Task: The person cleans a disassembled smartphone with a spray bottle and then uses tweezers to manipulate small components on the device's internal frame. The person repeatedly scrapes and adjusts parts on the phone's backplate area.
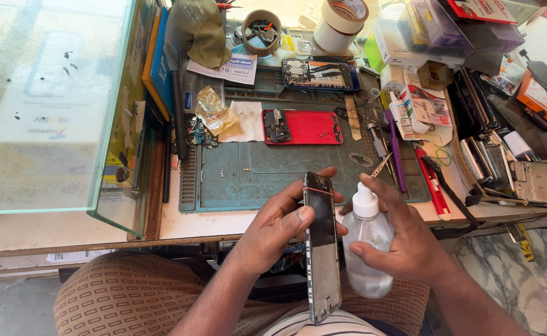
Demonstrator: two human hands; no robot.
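Observation:
My left hand [273, 227] grips a dark phone screen panel [321, 249], held upright on edge over my lap, with a thin rubber band around its top. My right hand [404, 239] holds a small clear plastic bottle [367, 246] with a white nozzle cap, right beside the panel. The bottle's nozzle sits close to the panel's upper edge. Both hands hover just in front of the workbench edge.
A blue-green repair mat [273, 165] carries a red phone back [303, 127], an opened phone [317, 74], tweezers [380, 165] and small screws. Tape rolls [342, 22], boxes and stacked phone parts [491, 155] crowd the right. A glass case [49, 106] stands at left.

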